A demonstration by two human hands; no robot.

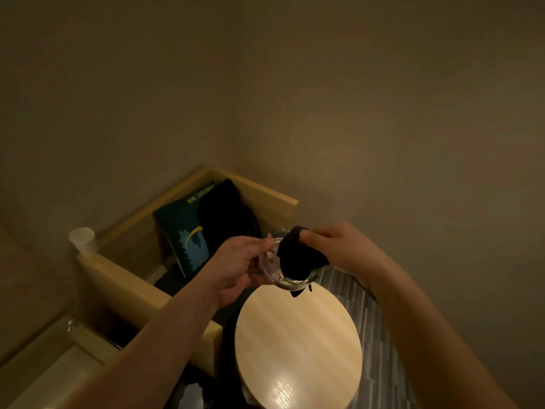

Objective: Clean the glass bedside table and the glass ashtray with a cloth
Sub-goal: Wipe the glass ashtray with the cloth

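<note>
My left hand (239, 265) grips a clear glass ashtray (280, 276) by its left rim and holds it tilted in the air above the far edge of the round bedside table (298, 346). My right hand (333, 246) pinches a dark cloth (298, 258), which is pushed into the ashtray's bowl. A corner of the cloth hangs down below the glass. The table top looks like pale wood with a shiny glare spot near its front.
A wooden bench seat (129, 290) stands to the left, holding a dark cushion (182, 231) and a black bag (227, 214). A white cup (82, 240) stands on the bench's corner. Striped grey flooring (368, 305) lies to the right. Plain walls rise behind.
</note>
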